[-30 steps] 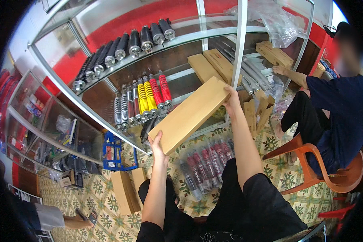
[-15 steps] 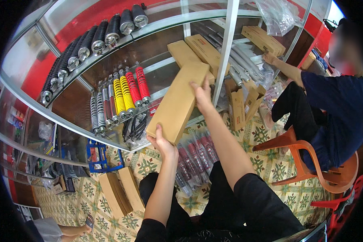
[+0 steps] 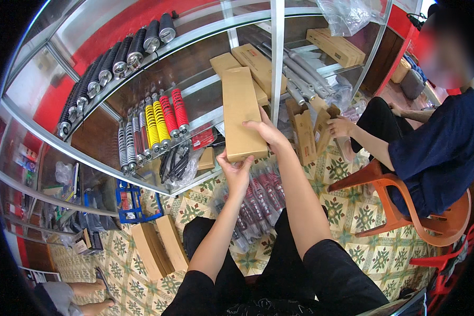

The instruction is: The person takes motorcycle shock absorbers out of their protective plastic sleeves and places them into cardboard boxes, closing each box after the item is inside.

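A long closed cardboard box [image 3: 239,105] is held out in front of me, its near end toward my body. My left hand [image 3: 236,169] grips the near end at its lower left corner, thumb against the end face. Along the box's right side my right hand [image 3: 273,136] is closed, its thumb on top and the other fingers mostly hidden. Beneath my forearms, several shock absorbers in clear plastic [image 3: 255,203] lie on the floor. Just beyond the held box, another cardboard box [image 3: 260,66] rests on the cabinet's lower shelf.
A glass cabinet [image 3: 158,58] carries rows of black springs and coloured shock absorbers [image 3: 158,118]. Grey fork tubes [image 3: 300,79] lie at its right. An opened carton [image 3: 303,131] stands beside a seated person on an orange chair [image 3: 400,195]. Empty-looking cardboard trays [image 3: 152,250] lie left of my knee.
The box has turned to point straight away from me, and my right hand has slid nearer its close end. The seated person's hand has moved from the shelf box down to the opened carton.
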{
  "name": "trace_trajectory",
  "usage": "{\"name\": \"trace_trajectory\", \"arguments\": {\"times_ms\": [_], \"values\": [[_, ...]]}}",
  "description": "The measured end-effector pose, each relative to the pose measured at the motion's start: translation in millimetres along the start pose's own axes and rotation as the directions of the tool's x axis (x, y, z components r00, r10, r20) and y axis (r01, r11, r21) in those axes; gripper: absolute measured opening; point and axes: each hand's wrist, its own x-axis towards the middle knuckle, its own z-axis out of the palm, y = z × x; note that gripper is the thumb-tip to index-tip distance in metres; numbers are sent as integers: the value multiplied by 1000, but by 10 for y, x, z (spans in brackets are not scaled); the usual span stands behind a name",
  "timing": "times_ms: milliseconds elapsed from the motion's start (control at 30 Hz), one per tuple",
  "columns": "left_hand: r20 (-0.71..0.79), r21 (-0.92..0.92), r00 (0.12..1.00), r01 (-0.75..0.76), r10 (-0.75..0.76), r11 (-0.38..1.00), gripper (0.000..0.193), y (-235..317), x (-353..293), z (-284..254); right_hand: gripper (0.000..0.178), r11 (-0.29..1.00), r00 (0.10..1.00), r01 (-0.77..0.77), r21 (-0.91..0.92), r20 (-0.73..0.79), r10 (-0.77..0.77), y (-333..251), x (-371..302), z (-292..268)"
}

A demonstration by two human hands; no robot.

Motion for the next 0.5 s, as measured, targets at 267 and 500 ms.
{"name": "trace_trajectory", "arguments": {"times_ms": [267,500], "values": [[-34,415,988,-123,150,901,80,93,169,392,94,962,988,144,-233,84,-128,175,128,-379],[135,640,929,-347,345,686,86,65,649,594,93,949,937,93,-301,-297,-186,266,222,-438]]}}
